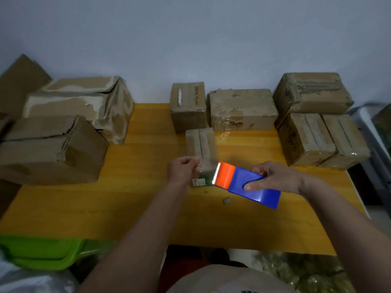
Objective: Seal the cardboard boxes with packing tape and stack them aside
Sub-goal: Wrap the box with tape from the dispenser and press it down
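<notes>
A small cardboard box (200, 144) lies in the middle of the yellow table (131, 199), its near end behind my hands. My right hand (277, 177) grips a blue and orange tape dispenser (243, 182), toothed edge pointing left. My left hand (184, 171) pinches the end of clear tape (206, 166) stretched from the dispenser over the box's near end. A small white label (197, 182) shows at the box's near end.
Two large worn boxes (63, 127) stand at the left. Several taped boxes (243, 108) line the back and right of the table. A small scrap (227, 200) lies on the table near the dispenser. A green plastic bin (42, 252) sits below the table's near left edge.
</notes>
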Motion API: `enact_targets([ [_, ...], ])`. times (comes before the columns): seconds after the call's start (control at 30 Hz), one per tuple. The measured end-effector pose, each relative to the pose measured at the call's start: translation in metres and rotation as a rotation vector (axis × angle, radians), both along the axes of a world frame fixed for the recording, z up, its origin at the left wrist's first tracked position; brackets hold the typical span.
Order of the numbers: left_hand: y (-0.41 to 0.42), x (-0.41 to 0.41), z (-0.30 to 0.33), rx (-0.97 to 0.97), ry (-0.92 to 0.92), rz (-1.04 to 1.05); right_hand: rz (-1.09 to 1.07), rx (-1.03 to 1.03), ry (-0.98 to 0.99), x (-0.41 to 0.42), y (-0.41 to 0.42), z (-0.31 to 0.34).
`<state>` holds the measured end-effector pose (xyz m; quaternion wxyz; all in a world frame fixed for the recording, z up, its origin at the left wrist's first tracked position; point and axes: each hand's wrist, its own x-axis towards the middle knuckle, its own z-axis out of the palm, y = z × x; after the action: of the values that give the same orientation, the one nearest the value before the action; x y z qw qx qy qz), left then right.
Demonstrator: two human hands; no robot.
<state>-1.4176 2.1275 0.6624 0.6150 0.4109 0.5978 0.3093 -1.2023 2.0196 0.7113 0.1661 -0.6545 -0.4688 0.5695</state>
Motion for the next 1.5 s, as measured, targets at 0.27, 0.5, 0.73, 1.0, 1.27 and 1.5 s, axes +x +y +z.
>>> enact_targets([
  [0.27,-0.017,-0.014,-0.023,0.034,0.153,0.139,0.006,-0.071,-0.078,-0.006,0.016,0.001],
  [0.5,-0.023,-0.015,-0.032,0.027,0.254,0.342,0.057,-0.005,-0.356,-0.020,0.051,0.010],
  [0.73,-0.016,-0.013,-0.041,0.012,0.275,0.363,0.181,-0.002,-0.545,-0.026,0.087,0.014],
  [1.0,-0.015,-0.006,-0.049,-0.063,0.303,0.323,0.252,-0.072,-0.701,-0.027,0.101,0.003],
  [1.27,-0.018,-0.005,-0.051,-0.085,0.355,0.239,0.238,-0.121,-0.640,-0.025,0.103,-0.004],
  [1.5,-0.028,-0.016,-0.054,0.373,0.814,-0.165,0.241,-0.122,-0.619,-0.022,0.102,-0.006],
])
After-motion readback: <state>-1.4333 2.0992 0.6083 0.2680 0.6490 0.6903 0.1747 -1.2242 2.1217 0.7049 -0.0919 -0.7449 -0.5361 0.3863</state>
